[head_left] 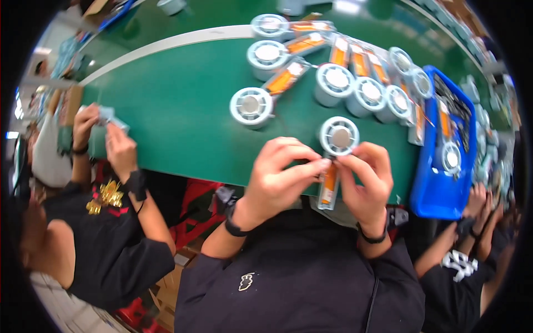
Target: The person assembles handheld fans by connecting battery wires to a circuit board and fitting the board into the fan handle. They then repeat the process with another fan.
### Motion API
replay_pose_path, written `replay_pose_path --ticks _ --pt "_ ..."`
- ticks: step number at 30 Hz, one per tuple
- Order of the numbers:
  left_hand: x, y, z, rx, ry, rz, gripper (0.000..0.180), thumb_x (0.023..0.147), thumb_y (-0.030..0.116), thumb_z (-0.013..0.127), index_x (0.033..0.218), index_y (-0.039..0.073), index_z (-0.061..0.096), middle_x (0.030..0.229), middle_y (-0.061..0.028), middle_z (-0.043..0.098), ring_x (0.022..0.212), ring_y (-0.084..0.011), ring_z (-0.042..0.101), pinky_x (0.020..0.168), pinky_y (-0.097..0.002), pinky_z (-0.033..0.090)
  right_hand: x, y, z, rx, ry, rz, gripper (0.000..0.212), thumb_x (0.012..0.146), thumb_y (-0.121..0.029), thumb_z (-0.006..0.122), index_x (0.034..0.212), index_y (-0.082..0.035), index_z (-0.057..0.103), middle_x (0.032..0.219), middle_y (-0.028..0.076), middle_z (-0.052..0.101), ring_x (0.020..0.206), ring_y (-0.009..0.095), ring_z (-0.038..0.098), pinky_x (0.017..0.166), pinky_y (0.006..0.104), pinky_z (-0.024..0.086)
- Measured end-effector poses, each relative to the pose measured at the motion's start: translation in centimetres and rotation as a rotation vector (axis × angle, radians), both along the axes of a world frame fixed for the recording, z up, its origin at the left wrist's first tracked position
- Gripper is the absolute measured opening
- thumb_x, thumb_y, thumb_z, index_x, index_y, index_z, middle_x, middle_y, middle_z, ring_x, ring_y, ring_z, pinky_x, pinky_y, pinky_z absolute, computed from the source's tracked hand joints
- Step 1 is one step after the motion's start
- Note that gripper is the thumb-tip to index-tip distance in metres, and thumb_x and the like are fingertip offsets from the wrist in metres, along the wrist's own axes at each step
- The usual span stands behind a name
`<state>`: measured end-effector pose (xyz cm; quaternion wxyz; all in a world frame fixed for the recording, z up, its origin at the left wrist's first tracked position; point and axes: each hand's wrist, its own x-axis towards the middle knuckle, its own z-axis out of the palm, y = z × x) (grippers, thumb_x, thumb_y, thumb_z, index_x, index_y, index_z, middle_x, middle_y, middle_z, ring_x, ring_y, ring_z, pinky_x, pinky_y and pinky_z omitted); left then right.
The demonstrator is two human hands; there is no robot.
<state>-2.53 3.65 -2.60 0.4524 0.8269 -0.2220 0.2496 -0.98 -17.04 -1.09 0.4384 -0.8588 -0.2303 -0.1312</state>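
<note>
Just past the table's near edge, both my hands work at one piece: a light-blue round plastic housing (pixel 339 136) with a spoked rim and a silvery disc in its middle. A flat orange unit in a clear case (pixel 328 187) hangs from its near side. My left hand (pixel 280 180) pinches with thumb and forefinger where the two parts meet. My right hand (pixel 367 180) has its fingertips closed at the housing's lower right edge. The small join between my fingertips is mostly hidden. Another round housing (pixel 251 107) with its orange unit (pixel 285 76) lies beyond my left hand.
Several similar housings with orange units (pixel 335 83) crowd the far right of the green table (pixel 183 94). A blue tray (pixel 438 191) at the right holds dark small parts and one such piece. Co-workers' hands (pixel 121 147) are at the left, others (pixel 476 201) at the right.
</note>
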Motion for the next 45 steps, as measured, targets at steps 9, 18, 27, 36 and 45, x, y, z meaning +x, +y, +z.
replay_pose_path --ticks 9,18,27,36,45 --pt "0.1 -3.0 -1.5 -0.029 -0.111 0.015 0.017 0.083 0.011 0.071 0.1 0.012 0.074 0.099 -0.0009 0.066 0.087 -0.0228 0.061 0.079 -0.037 0.049 -1.2 -3.6 -3.5 0.013 -0.006 0.098 0.017 0.084 0.009 0.073 0.099 0.002 0.07 0.105 0.019 0.073 0.09 0.033 0.073 0.076 0.0377 0.057" --pt "0.0 -1.9 -0.3 -0.085 0.096 -0.186 0.029 0.077 0.015 0.081 0.103 0.007 0.069 0.101 -0.0079 0.065 0.092 -0.0294 0.065 0.077 -0.041 0.055 -0.3 -2.9 -3.3 -0.05 -0.095 0.128 0.02 0.086 0.012 0.068 0.105 0.005 0.069 0.103 0.018 0.07 0.084 0.027 0.068 0.071 0.0331 0.053" --pt "-0.1 -1.6 0.2 -0.25 0.351 -0.318 0.033 0.084 0.011 0.079 0.114 0.004 0.066 0.104 -0.0121 0.063 0.092 -0.0347 0.066 0.075 -0.0409 0.056 0.5 -3.2 -2.8 -0.09 -0.075 0.151 0.023 0.082 0.013 0.071 0.104 0.005 0.071 0.101 0.017 0.071 0.085 0.029 0.07 0.074 0.0341 0.055" --pt "-0.4 -2.2 1.1 -0.316 0.489 -0.287 0.03 0.086 0.009 0.076 0.113 0.001 0.064 0.105 -0.016 0.06 0.092 -0.0373 0.065 0.078 -0.0435 0.054 0.9 -3.2 -2.8 -0.098 -0.185 0.134 0.024 0.08 0.013 0.073 0.102 0.005 0.074 0.098 0.019 0.075 0.084 0.029 0.073 0.074 0.0356 0.057" --pt "-0.2 -2.0 0.8 -0.285 0.464 -0.306 0.025 0.087 0.007 0.074 0.107 -0.002 0.061 0.104 -0.0161 0.059 0.09 -0.038 0.064 0.076 -0.0438 0.053 1.4 -3.1 -1.5 -0.138 -0.155 0.199 0.025 0.077 0.013 0.074 0.102 0.005 0.074 0.097 0.019 0.075 0.082 0.03 0.073 0.072 0.0351 0.056"
